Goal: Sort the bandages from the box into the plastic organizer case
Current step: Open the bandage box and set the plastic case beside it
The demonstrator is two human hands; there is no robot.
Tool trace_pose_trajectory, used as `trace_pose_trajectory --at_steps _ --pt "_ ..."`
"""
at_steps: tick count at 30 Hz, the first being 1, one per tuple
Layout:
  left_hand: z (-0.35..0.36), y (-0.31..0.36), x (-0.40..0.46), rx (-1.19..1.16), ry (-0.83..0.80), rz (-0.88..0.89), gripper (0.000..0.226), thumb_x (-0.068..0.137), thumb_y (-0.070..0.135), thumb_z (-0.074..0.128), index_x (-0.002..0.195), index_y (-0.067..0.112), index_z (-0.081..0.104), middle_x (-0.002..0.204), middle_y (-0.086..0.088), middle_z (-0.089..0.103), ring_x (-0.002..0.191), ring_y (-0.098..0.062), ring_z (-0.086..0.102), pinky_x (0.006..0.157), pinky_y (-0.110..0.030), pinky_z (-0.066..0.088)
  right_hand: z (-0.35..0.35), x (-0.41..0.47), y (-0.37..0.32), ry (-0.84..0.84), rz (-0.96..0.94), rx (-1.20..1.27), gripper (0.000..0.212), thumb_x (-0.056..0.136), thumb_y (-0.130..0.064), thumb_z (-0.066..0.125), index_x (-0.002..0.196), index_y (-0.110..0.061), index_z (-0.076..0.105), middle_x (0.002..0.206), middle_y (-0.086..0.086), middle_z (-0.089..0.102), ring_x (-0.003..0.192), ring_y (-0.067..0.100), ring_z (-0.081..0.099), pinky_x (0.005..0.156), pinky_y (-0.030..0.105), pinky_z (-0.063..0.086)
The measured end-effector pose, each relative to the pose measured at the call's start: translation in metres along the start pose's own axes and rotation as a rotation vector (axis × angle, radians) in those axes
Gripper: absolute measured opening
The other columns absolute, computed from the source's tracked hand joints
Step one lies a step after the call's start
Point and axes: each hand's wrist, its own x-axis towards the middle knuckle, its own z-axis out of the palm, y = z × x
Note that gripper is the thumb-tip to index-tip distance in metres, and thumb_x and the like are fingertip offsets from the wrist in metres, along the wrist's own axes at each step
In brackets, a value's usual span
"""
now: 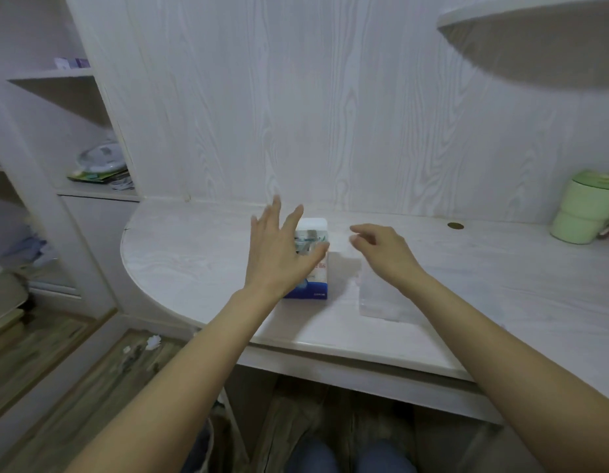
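Note:
A white and blue bandage box (313, 264) stands on the white desk (193, 254), its top flap open with bandages showing inside. My left hand (279, 247) hovers over the box's left side, fingers spread and straight, covering part of it. My right hand (381, 250) is to the right of the box, fingers loosely curled, holding nothing. Under and in front of my right wrist lies the clear plastic organizer case (381, 302), flat on the desk and hard to make out.
A green cup (583, 209) stands at the desk's far right, a small round brass fitting (455, 226) near the back wall. Shelves with packets (101, 165) are to the left. A curved shelf (535, 32) hangs overhead at the right.

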Motion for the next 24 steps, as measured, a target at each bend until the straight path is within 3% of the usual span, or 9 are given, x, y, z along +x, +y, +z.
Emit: trace_pose_trajectory --at_steps 2,4,6,8,11,15,18,21,24 --pt "0.003 0.014 -0.002 -0.01 0.155 0.216 0.05 0.09 0.037 0.055 0.133 0.012 0.05 0.152 -0.012 0.029 0.139 -0.027 0.028 0.116 -0.035 0.009 -0.022 -0.003 0.01 0.091 -0.023 -0.04 0.035 0.096 -0.022 0.052 0.129 -0.012 0.057 0.128 0.004 0.06 0.119 0.016 0.053 0.093 0.018 0.032" --pt "0.01 0.036 -0.003 -0.034 0.16 0.385 0.037 0.093 0.027 0.049 0.121 0.005 0.06 0.14 -0.012 0.048 0.125 -0.029 0.047 0.11 -0.039 0.034 -0.043 -0.006 0.024 0.1 -0.021 -0.115 0.034 0.095 -0.022 0.053 0.127 -0.013 0.058 0.128 0.004 0.06 0.119 0.015 0.053 0.094 0.018 0.032" --pt "0.017 0.06 -0.004 -0.004 -0.113 0.464 0.037 0.096 0.029 0.048 0.127 0.01 0.056 0.138 -0.004 0.05 0.123 -0.022 0.049 0.1 -0.035 0.042 -0.06 -0.012 0.041 0.035 0.009 -0.247 0.034 0.094 -0.023 0.055 0.127 -0.015 0.058 0.13 0.003 0.059 0.121 0.015 0.052 0.096 0.021 0.035" --pt "0.035 0.079 -0.007 0.103 -0.445 0.481 0.053 0.095 0.041 0.05 0.139 0.015 0.043 0.147 0.0 0.039 0.13 -0.018 0.041 0.103 -0.034 0.038 -0.074 -0.022 0.056 -0.044 0.044 -0.37 0.036 0.092 -0.028 0.058 0.127 -0.018 0.057 0.131 0.003 0.057 0.121 0.016 0.052 0.099 0.026 0.038" --pt "0.059 0.091 -0.011 0.26 -0.669 0.454 0.079 0.084 0.05 0.062 0.147 0.015 0.028 0.156 -0.005 0.022 0.137 -0.023 0.032 0.107 -0.039 0.036 -0.084 -0.039 0.07 -0.127 0.091 -0.458 0.048 0.088 -0.038 0.063 0.132 -0.022 0.051 0.132 0.005 0.055 0.122 0.017 0.051 0.099 0.03 0.039" --pt "0.072 0.098 -0.005 0.383 -0.634 0.488 0.062 0.082 0.047 0.065 0.129 0.011 0.047 0.125 -0.01 0.054 0.111 -0.027 0.054 0.087 -0.037 0.046 -0.086 -0.052 0.076 -0.163 0.081 -0.54 0.07 0.082 -0.05 0.066 0.141 -0.027 0.038 0.138 0.006 0.05 0.125 0.021 0.047 0.1 0.035 0.041" --pt "0.066 0.108 -0.004 0.469 -0.625 0.562 0.043 0.085 0.039 0.064 0.114 0.008 0.055 0.111 -0.01 0.057 0.1 -0.029 0.057 0.073 -0.032 0.041 -0.09 -0.057 0.073 -0.29 0.076 -0.679 0.083 0.077 -0.053 0.069 0.146 -0.027 0.03 0.145 0.003 0.04 0.131 0.022 0.04 0.104 0.037 0.037" --pt "0.063 0.117 -0.011 0.555 -0.62 0.614 0.035 0.089 0.028 0.06 0.115 0.005 0.056 0.112 -0.011 0.057 0.1 -0.028 0.057 0.07 -0.029 0.037 -0.087 -0.063 0.073 -0.347 0.03 -0.909 0.08 0.083 -0.035 0.069 0.149 -0.024 0.024 0.146 0.004 0.037 0.131 0.024 0.039 0.102 0.037 0.04" --pt "0.063 0.121 -0.015 0.595 -0.649 0.633 0.033 0.09 0.025 0.057 0.116 0.004 0.056 0.111 -0.011 0.058 0.098 -0.026 0.057 0.07 -0.027 0.036 -0.075 -0.065 0.076 -0.316 -0.031 -1.052 0.064 0.087 -0.015 0.06 0.144 -0.016 0.028 0.126 0.01 0.045 0.114 0.028 0.046 0.079 0.034 0.044"
